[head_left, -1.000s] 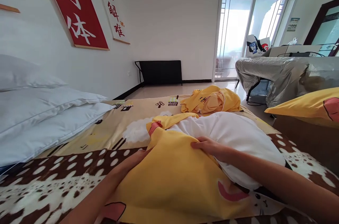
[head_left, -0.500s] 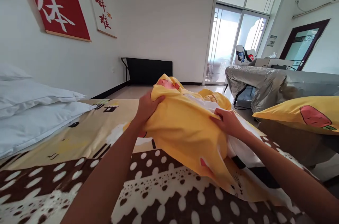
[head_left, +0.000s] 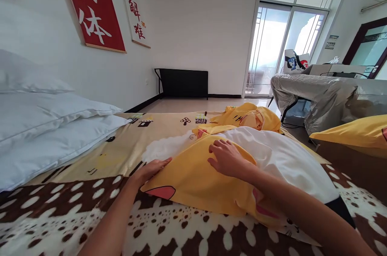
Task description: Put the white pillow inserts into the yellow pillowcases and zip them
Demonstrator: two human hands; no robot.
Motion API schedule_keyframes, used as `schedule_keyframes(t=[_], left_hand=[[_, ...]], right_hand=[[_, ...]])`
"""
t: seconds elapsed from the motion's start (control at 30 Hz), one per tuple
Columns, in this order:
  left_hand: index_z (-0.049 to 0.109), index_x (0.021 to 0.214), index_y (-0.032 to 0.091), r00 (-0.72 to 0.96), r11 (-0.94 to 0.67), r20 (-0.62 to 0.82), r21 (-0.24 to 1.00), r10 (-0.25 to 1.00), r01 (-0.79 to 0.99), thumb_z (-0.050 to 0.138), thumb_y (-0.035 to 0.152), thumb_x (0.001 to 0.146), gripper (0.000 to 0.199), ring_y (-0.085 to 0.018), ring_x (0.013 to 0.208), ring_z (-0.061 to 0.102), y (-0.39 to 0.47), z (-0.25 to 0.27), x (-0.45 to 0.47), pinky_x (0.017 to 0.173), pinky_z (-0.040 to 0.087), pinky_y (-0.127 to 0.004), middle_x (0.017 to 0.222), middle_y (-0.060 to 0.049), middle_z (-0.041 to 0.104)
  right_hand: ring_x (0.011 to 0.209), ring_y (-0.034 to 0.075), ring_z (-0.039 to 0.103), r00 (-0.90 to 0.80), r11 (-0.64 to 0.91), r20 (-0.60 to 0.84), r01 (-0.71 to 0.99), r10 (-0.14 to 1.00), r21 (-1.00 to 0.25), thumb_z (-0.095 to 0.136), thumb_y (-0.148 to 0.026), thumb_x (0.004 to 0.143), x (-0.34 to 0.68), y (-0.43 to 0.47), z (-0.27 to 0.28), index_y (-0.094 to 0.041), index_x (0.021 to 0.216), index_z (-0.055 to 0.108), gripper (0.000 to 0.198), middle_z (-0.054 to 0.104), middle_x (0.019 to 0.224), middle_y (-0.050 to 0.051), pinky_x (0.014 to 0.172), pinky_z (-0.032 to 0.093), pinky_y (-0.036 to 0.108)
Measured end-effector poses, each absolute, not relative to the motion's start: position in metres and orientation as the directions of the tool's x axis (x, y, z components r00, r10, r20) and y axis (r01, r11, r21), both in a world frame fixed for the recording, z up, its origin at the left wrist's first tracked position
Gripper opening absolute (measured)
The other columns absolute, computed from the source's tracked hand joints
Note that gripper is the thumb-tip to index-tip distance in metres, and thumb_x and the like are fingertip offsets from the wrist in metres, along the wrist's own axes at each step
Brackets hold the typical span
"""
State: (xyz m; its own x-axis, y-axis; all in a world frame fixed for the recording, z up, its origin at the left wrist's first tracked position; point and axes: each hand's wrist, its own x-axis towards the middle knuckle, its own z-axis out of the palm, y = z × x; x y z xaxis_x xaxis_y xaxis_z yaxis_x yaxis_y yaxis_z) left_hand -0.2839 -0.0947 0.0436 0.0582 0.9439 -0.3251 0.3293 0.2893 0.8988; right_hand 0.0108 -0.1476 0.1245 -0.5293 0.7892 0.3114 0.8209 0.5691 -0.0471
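Note:
A yellow pillowcase [head_left: 193,185] with red and pink printed patches lies spread on the bed in front of me. Its left edge is touched by my left hand [head_left: 154,168], whose fingers are stretched out along the cloth. My right hand [head_left: 228,158] is over the upper middle of the yellow part, fingers apart and slightly bent, with nothing gripped. White fabric [head_left: 278,159] with a black corner lies to the right, partly behind my right forearm; whether it belongs to the same piece I cannot tell. Behind it sits a crumpled heap of yellow cloth [head_left: 250,117].
White pillows [head_left: 60,135] are stacked at the left. A patterned blanket [head_left: 169,236] in brown, white and beige covers the bed. At the right edge is a yellow pillow [head_left: 356,135]. Beyond stand a plastic-covered table [head_left: 329,86] and a black folded panel [head_left: 184,82] against the wall.
The yellow pillowcase has come down from between my hands and now lies flatter. Both hands have let go of their grips, and my right hand has shifted left. The view has turned left.

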Motion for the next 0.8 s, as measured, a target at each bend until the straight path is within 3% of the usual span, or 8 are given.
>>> schedule_keyframes(t=[0.13, 0.23, 0.33, 0.53, 0.67, 0.8], left_hand=[[0.069, 0.071, 0.013, 0.197, 0.331, -0.382, 0.911, 0.903, 0.246, 0.077, 0.043, 0.058, 0.033, -0.026, 0.066, 0.066, -0.081, 0.037, -0.258, 0.055, 0.050, -0.030, 0.071, -0.011, 0.071], [0.069, 0.076, 0.014, 0.253, 0.325, -0.352, 0.935, 0.901, 0.145, 0.079, 0.037, 0.056, 0.032, -0.024, 0.066, 0.066, -0.074, 0.028, -0.253, 0.058, 0.051, -0.029, 0.074, -0.009, 0.072], [0.068, 0.080, 0.014, 0.262, 0.331, -0.326, 0.943, 0.908, 0.025, 0.079, 0.036, 0.057, 0.034, -0.022, 0.064, 0.066, -0.072, 0.020, -0.259, 0.061, 0.052, -0.029, 0.073, -0.007, 0.072], [0.066, 0.088, 0.014, 0.290, 0.380, -0.314, 0.901, 0.904, -0.209, 0.068, 0.042, 0.070, 0.033, -0.023, 0.070, 0.067, -0.076, 0.023, -0.276, 0.070, 0.054, -0.034, 0.078, -0.007, 0.072], [0.064, 0.082, 0.018, 0.121, 0.235, -0.202, 0.854, 0.972, -0.464, 0.066, 0.031, 0.065, 0.021, -0.018, 0.067, 0.066, -0.078, 0.026, -0.270, 0.062, 0.053, -0.027, 0.073, -0.002, 0.070], [0.063, 0.089, 0.017, 0.037, 0.092, -0.085, 0.889, 0.996, -0.448, 0.069, 0.020, 0.054, 0.035, -0.020, 0.076, 0.066, -0.085, 0.026, -0.240, 0.065, 0.052, -0.026, 0.085, -0.003, 0.070]], right_hand=[[0.091, 0.026, 0.063, -0.545, 0.551, 0.098, 0.834, 0.832, -0.041, 0.052, -0.029, 0.086, -0.046, -0.135, 0.124, -0.013, 0.093, 0.066, 0.023, 0.068, 0.097, 0.014, 0.080, 0.043, 0.038], [0.090, 0.027, 0.065, -0.501, 0.502, 0.031, 0.863, 0.865, -0.057, 0.057, -0.024, 0.081, -0.074, -0.124, 0.119, -0.013, 0.095, 0.067, 0.021, 0.069, 0.094, 0.015, 0.078, 0.044, 0.037], [0.093, 0.026, 0.063, -0.484, 0.489, 0.066, 0.868, 0.872, -0.085, 0.057, -0.025, 0.080, -0.091, -0.120, 0.104, -0.014, 0.098, 0.066, 0.023, 0.068, 0.099, 0.014, 0.078, 0.044, 0.037], [0.100, 0.025, 0.057, -0.431, 0.492, 0.256, 0.827, 0.865, -0.272, 0.055, -0.039, 0.083, -0.095, -0.121, 0.060, -0.014, 0.095, 0.063, 0.029, 0.065, 0.103, 0.012, 0.089, 0.039, 0.041], [0.094, 0.021, 0.058, -0.370, 0.480, 0.315, 0.759, 0.874, -0.441, 0.051, -0.041, 0.086, -0.088, -0.114, 0.055, -0.018, 0.089, 0.061, 0.026, 0.067, 0.098, 0.008, 0.085, 0.038, 0.035], [0.088, 0.019, 0.061, -0.366, 0.458, 0.276, 0.735, 0.889, -0.501, 0.048, -0.029, 0.087, -0.087, -0.106, 0.052, -0.019, 0.093, 0.061, 0.018, 0.069, 0.094, 0.005, 0.079, 0.037, 0.030]])
